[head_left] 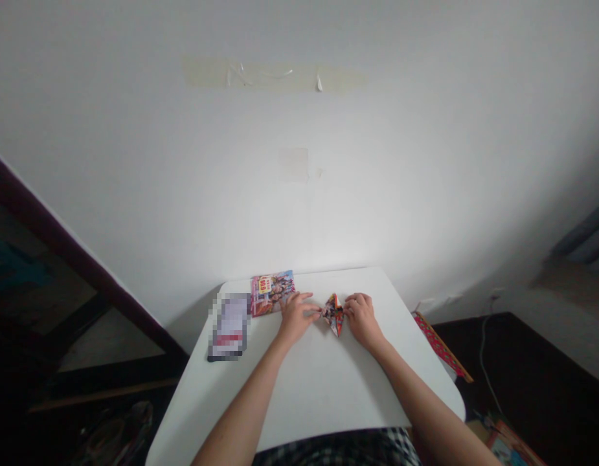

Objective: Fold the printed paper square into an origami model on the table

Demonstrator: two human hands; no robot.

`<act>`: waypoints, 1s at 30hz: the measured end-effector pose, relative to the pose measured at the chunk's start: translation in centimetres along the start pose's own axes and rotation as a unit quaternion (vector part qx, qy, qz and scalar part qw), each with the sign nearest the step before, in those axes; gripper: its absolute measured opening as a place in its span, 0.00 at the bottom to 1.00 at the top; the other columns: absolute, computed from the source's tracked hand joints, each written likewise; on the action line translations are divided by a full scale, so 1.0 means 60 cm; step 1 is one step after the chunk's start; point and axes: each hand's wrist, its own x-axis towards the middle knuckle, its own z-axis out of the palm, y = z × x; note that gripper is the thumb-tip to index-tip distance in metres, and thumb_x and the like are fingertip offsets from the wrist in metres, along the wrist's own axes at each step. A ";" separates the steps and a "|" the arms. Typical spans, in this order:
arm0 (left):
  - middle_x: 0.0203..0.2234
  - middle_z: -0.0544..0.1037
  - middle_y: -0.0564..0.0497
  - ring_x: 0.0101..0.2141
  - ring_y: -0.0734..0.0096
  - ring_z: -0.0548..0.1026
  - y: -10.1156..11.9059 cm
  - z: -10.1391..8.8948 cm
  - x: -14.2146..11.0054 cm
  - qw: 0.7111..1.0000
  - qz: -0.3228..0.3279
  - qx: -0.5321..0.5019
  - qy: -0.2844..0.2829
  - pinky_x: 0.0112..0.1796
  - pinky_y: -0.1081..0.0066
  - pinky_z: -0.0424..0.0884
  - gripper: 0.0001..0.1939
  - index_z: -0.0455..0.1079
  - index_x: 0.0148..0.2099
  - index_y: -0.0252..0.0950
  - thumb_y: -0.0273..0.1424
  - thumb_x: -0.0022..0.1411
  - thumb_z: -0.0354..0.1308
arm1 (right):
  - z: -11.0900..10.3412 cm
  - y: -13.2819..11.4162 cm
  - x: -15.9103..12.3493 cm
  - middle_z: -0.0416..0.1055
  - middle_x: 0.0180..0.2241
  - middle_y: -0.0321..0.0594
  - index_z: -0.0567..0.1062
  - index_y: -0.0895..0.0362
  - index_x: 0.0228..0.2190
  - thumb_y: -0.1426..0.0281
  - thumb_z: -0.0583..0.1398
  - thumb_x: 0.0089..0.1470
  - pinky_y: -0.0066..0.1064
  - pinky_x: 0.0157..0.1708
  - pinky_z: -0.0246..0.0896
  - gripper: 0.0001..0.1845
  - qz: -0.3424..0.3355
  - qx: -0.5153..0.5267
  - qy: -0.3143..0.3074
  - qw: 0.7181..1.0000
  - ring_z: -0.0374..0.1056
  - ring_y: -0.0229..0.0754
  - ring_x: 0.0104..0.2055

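A small folded piece of printed paper point(334, 314), red, orange and dark with pointed corners, is between my two hands just above or on the white table point(323, 382). My left hand point(296, 317) pinches its left corner between thumb and index finger, the other fingers loosely stretched. On the opposite side, my right hand point(361, 318) grips the paper's right edge with curled fingers. Behind my left hand lies a colourful printed leaflet point(270, 294) with a yellow patch, partly covered by my fingers.
A blurred-out, phone-like rectangular object point(230, 325) lies at the table's left side. The white wall point(299, 213) rises directly behind the table. On the right, a red patterned item point(440, 346) leans below table height, near a pale cable point(482, 349) on the dark floor.
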 end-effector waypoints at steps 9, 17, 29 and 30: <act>0.53 0.78 0.51 0.61 0.48 0.64 -0.003 0.008 0.001 1.000 0.002 -0.018 0.001 0.62 0.38 0.50 0.04 0.82 0.35 0.50 0.36 0.54 0.68 | -0.003 -0.006 0.000 0.71 0.43 0.47 0.76 0.53 0.32 0.78 0.58 0.56 0.48 0.51 0.62 0.09 -0.005 0.020 -0.018 1.000 0.60 0.53 0.51; 0.54 0.77 0.51 0.62 0.47 0.62 0.011 0.001 -0.003 1.000 -0.012 -0.002 -0.020 0.63 0.33 0.43 0.05 0.82 0.35 0.49 0.39 0.54 0.68 | -0.006 -0.016 0.000 0.71 0.43 0.46 0.76 0.54 0.32 0.78 0.59 0.56 0.45 0.52 0.61 0.08 -0.016 0.024 -0.042 0.999 0.60 0.50 0.51; 0.55 0.77 0.55 0.62 0.50 0.60 0.022 0.001 -0.008 1.000 -0.019 0.018 -0.016 0.62 0.33 0.36 0.03 0.80 0.30 0.48 0.38 0.52 0.70 | -0.016 -0.034 0.001 0.71 0.44 0.45 0.76 0.55 0.32 0.79 0.59 0.56 0.43 0.53 0.60 0.08 -0.017 0.028 -0.072 0.997 0.59 0.49 0.52; 0.55 0.77 0.55 0.62 0.50 0.60 0.021 0.002 -0.009 1.000 -0.018 0.019 -0.014 0.62 0.33 0.36 0.03 0.80 0.30 0.48 0.38 0.52 0.70 | -0.017 -0.035 0.002 0.71 0.44 0.45 0.76 0.55 0.32 0.79 0.59 0.56 0.43 0.53 0.60 0.08 -0.016 0.026 -0.074 0.997 0.59 0.49 0.52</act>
